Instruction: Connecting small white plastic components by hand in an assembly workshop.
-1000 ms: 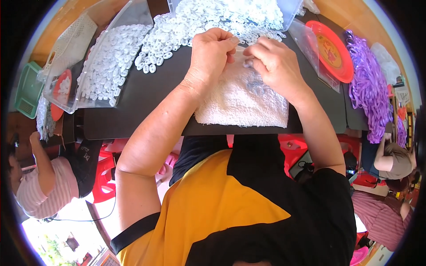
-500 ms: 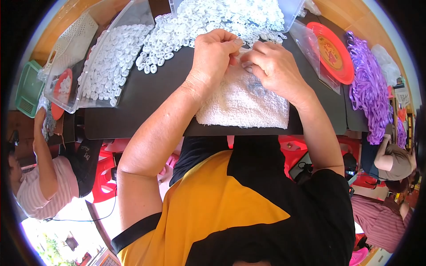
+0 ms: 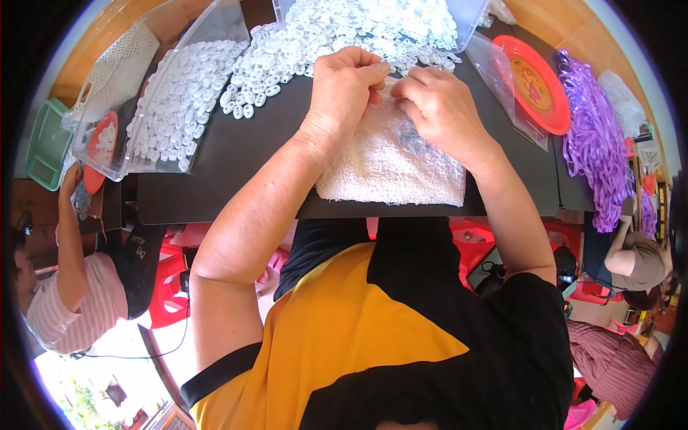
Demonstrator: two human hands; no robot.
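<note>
A folded white terry towel lies at the table's front edge, with a bluish mark on its right half. Above its far edge, my left hand is closed, thumb pressed to forefinger in a pinch. Whatever sits between those fingertips is too small to name. My right hand is just to the right, fingers curled together over the towel and tips turned toward the left hand; what they hold, if anything, is hidden. Beyond both hands spreads a heap of small white oval plastic pieces with holes.
At left stands a clear bin of white pieces, near a white basket and green basket. Rightward lie a red plate, plastic bag and purple ribbons. Other people sit at both sides.
My right hand's fingers have shifted slightly and curled in more. My left hand keeps its pinch in nearly the same place. At far left, another person's hand has moved a little.
</note>
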